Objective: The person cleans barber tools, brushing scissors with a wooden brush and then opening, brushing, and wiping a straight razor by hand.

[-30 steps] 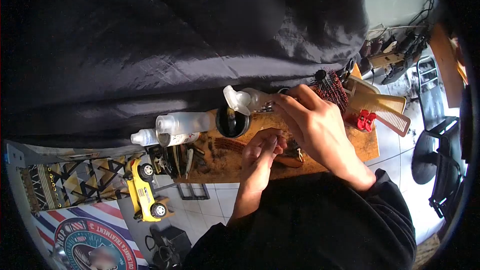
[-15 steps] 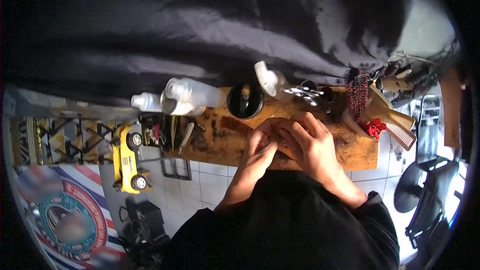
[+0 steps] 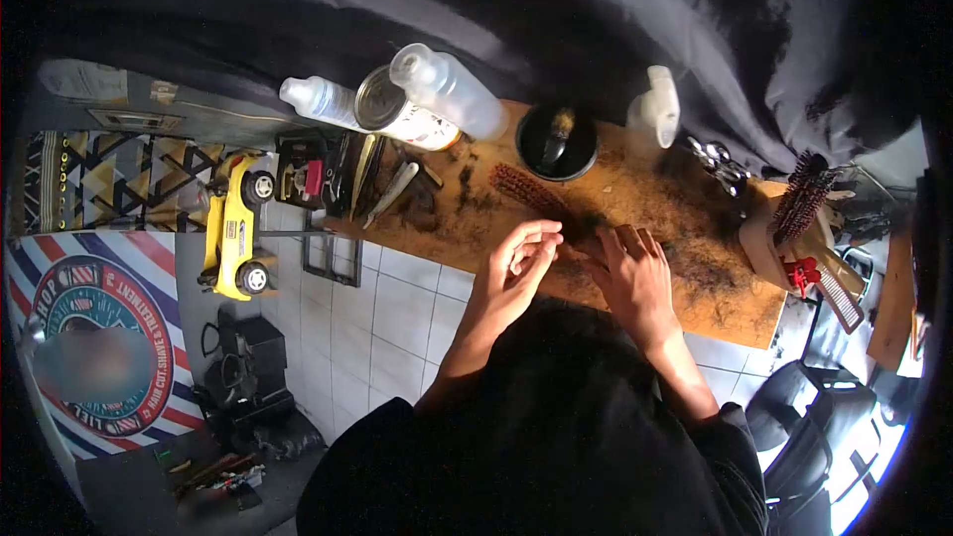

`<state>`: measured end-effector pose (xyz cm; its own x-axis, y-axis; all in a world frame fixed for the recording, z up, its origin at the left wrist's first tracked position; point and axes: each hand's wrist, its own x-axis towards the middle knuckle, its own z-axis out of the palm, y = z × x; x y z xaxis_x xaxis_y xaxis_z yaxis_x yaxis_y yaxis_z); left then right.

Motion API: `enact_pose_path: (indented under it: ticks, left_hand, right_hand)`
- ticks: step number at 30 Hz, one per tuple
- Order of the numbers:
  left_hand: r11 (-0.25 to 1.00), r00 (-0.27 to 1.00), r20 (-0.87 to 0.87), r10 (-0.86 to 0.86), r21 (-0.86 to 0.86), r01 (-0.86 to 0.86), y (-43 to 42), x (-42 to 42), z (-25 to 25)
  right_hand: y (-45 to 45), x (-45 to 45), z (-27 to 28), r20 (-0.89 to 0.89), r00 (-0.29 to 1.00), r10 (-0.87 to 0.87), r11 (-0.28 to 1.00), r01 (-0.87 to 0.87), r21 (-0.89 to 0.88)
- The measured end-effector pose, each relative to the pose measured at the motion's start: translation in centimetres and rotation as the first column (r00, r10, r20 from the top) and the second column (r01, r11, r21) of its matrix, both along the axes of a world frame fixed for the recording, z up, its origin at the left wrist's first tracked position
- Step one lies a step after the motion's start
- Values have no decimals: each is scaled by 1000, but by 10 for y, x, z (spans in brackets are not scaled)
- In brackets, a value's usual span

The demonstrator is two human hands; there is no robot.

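My left hand [image 3: 512, 273] hovers over the front edge of the wooden table, its fingers loosely curved and apart from the thumb; I see nothing held. My right hand [image 3: 637, 283] lies palm down on the table's front part, fingers stretched forward; what is under the palm is hidden. Beyond and between the hands lies a brush with reddish bristles [image 3: 526, 189], its far end dark and hard to make out. Behind it stands a black bowl [image 3: 556, 167] with a dark-handled brush [image 3: 558, 139] inside. Dark hair clippings cover parts of the wooden table [image 3: 476, 223].
At the back stand a clear bottle [image 3: 452, 94], a can [image 3: 407, 117] and a spray bottle [image 3: 657, 109]. A straight razor [image 3: 395, 191] lies left. Scissors [image 3: 720, 167], a round brush [image 3: 802, 199] and a comb [image 3: 842, 300] are right. A yellow toy car [image 3: 238, 228] is left of the table.
My hands, together before, have come apart: the right has lowered flat toward the table and the left has loosened. The view has shifted and turned, showing more of the table.
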<state>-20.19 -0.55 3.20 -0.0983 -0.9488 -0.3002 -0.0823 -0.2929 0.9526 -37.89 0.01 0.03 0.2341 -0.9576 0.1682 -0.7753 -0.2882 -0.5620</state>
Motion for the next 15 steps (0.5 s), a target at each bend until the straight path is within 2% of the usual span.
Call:
enact_pose_path:
  ticks: [3,6,8,9,10,12,14,15]
  left_hand:
    - [992,992,30,-125,24,124,-10,20,-3]
    - [984,982,116,-151,-73,160,-20,42,9]
    - [983,984,156,-85,-149,108,-26,65,12]
    - [971,958,285,-20,-224,87,-29,79,9]
    - [961,948,314,59,-274,32,-33,94,2]
    - [915,857,463,225,-402,-23,-37,124,-4]
    - [801,661,654,369,-584,130,-45,157,-9]
    - [844,673,654,345,-529,82,-45,171,-16]
  right_hand:
    - [-3,9,3,-52,997,-57,998,57,-5]
    - [-5,16,8,-44,999,-18,999,20,35]
    - [-10,29,16,-43,999,-4,997,8,75]
    - [-11,35,18,-30,1000,-3,1000,4,25]
    - [-11,43,22,-15,1000,-6,1000,6,-21]
    - [-11,59,35,-47,999,1,1000,-1,-11]
    - [-9,73,40,-50,999,-6,999,8,41]
    - [-6,80,40,-110,994,0,1000,-2,-24]
